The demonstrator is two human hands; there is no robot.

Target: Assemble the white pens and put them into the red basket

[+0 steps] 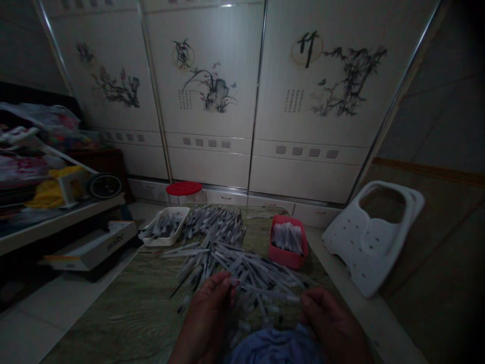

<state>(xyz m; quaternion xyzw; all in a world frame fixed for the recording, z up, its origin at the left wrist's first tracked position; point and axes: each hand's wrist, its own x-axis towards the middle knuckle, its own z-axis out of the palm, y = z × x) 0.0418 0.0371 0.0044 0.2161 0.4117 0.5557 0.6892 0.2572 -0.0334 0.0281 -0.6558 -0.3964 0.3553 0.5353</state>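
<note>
Pinching small translucent piece (234, 282) (too blurred to name), left hand (208, 308) nearer heap of slim grey-white plastic pens (223, 247), just beyond; slim translucent plastic tube (278, 294) lies crosswise, right end pinched in right hand (329, 316).

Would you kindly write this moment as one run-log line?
left hand: pinched, near stick pile | right hand: closed on stick's end | pink basket, white tray: sticks inside | blue cloth: nearest camera

red round stool (184, 188) | painted wardrobe doors (212, 65) | white perforated plastic object (369, 247) | black wheel (104, 186)
</note>
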